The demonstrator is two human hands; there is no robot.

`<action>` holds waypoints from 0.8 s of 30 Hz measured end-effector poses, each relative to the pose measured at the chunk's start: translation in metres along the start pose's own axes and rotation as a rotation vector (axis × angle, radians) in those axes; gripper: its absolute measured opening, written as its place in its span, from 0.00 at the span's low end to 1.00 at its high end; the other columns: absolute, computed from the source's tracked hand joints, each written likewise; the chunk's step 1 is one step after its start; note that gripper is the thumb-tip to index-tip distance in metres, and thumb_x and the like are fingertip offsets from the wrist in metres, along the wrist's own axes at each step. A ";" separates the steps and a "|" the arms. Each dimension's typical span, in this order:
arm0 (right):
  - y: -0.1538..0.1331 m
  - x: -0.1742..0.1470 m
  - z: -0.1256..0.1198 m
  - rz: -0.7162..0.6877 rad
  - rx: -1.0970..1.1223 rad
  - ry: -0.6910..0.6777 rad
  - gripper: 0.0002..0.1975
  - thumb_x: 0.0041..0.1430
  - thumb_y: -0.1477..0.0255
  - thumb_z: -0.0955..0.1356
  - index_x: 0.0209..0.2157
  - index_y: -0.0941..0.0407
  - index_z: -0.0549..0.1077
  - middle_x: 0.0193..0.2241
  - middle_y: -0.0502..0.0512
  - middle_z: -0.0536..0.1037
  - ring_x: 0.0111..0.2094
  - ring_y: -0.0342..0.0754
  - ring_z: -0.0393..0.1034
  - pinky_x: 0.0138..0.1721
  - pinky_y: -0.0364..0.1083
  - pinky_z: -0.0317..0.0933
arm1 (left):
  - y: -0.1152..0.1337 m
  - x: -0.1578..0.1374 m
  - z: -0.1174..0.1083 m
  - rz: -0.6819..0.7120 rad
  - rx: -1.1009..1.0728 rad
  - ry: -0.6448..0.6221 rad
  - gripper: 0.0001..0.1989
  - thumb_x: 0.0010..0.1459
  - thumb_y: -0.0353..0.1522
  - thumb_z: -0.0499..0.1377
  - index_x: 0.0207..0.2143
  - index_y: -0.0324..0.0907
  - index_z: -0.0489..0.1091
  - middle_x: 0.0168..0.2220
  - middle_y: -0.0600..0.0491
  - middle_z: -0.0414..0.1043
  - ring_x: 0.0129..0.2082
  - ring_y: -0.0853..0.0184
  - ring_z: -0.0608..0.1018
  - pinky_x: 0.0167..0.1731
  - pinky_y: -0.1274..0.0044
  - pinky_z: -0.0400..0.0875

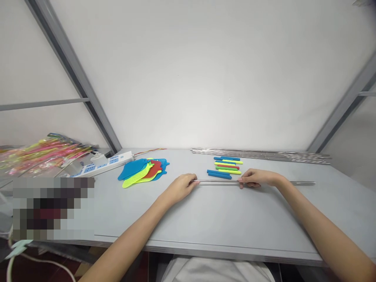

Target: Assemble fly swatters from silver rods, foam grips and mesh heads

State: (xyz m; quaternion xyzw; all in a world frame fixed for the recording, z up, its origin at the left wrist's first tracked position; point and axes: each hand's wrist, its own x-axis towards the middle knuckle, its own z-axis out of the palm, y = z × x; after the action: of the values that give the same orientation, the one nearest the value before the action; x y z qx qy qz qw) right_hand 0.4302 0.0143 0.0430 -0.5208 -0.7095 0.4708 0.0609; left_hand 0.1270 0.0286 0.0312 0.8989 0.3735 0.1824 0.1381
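A thin metal rod (217,181) lies left to right just above the grey table, pinched at its left end by my left hand (182,187). My right hand (260,178) has its thumb and fingers closed on the rod farther right. Beyond that hand, a rod end (304,183) sticks out; whether it is one rod or more I cannot tell. Behind the rod lie coloured plastic handle tubes, among them two blue tubes (219,174) and a red tube (228,166). Left of my left hand is a pile of fly swatter heads in blue (132,169), yellow-green (138,176) and red (153,171).
Several more metal rods (261,154) lie along the table's back edge, by the white wall (205,78). A white power strip (102,166) with cables stands at the left, near bagged colourful items (44,154). The lower left is pixelated. The table's front edge (205,250) runs before me.
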 end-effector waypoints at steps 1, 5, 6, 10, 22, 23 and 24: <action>0.000 -0.001 0.000 0.001 -0.002 0.000 0.25 0.45 0.53 0.59 0.28 0.60 0.73 0.14 0.47 0.54 0.17 0.38 0.47 0.20 0.40 0.44 | 0.001 0.000 -0.001 -0.002 -0.009 -0.004 0.16 0.55 0.39 0.39 0.26 0.40 0.61 0.25 0.54 0.63 0.26 0.70 0.65 0.26 0.79 0.57; 0.000 -0.005 -0.004 0.015 -0.015 0.002 0.25 0.44 0.52 0.59 0.27 0.60 0.73 0.13 0.47 0.54 0.17 0.38 0.47 0.21 0.41 0.45 | 0.006 0.000 -0.004 -0.017 -0.053 -0.007 0.17 0.55 0.39 0.40 0.27 0.40 0.62 0.25 0.54 0.64 0.26 0.71 0.65 0.26 0.79 0.57; 0.000 -0.007 -0.005 0.021 -0.018 0.003 0.26 0.44 0.52 0.59 0.27 0.60 0.73 0.13 0.47 0.54 0.17 0.38 0.46 0.21 0.41 0.45 | 0.007 0.000 -0.005 -0.023 -0.066 -0.003 0.17 0.55 0.39 0.39 0.27 0.40 0.62 0.25 0.54 0.64 0.26 0.71 0.65 0.27 0.79 0.57; 0.002 -0.010 -0.010 0.046 -0.045 0.024 0.24 0.44 0.52 0.59 0.26 0.59 0.73 0.12 0.47 0.53 0.17 0.38 0.47 0.20 0.41 0.43 | 0.011 -0.001 -0.006 -0.025 -0.110 0.021 0.17 0.55 0.39 0.39 0.28 0.40 0.62 0.26 0.55 0.65 0.26 0.72 0.65 0.27 0.80 0.57; 0.006 -0.010 -0.011 0.032 -0.092 -0.009 0.23 0.44 0.53 0.60 0.24 0.59 0.71 0.17 0.49 0.60 0.18 0.38 0.51 0.21 0.40 0.47 | 0.008 -0.003 -0.002 0.045 -0.107 -0.071 0.17 0.55 0.38 0.40 0.28 0.41 0.64 0.25 0.56 0.65 0.25 0.73 0.65 0.25 0.81 0.56; 0.007 -0.010 -0.011 0.030 -0.096 -0.012 0.23 0.43 0.53 0.60 0.24 0.60 0.71 0.17 0.49 0.60 0.17 0.38 0.51 0.21 0.40 0.47 | 0.008 -0.004 -0.001 0.048 -0.101 -0.083 0.17 0.55 0.38 0.40 0.28 0.41 0.64 0.25 0.55 0.65 0.24 0.73 0.65 0.25 0.81 0.55; 0.007 -0.010 -0.011 0.027 -0.099 -0.019 0.23 0.44 0.53 0.60 0.24 0.60 0.71 0.16 0.49 0.60 0.17 0.38 0.51 0.21 0.40 0.47 | 0.008 -0.004 -0.001 0.052 -0.094 -0.096 0.17 0.56 0.38 0.39 0.28 0.41 0.64 0.25 0.55 0.65 0.24 0.73 0.65 0.25 0.81 0.55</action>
State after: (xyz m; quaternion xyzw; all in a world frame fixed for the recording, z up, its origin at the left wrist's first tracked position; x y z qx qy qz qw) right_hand 0.4457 0.0129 0.0481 -0.5283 -0.7255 0.4405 0.0221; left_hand 0.1289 0.0199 0.0338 0.9087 0.3339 0.1597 0.1931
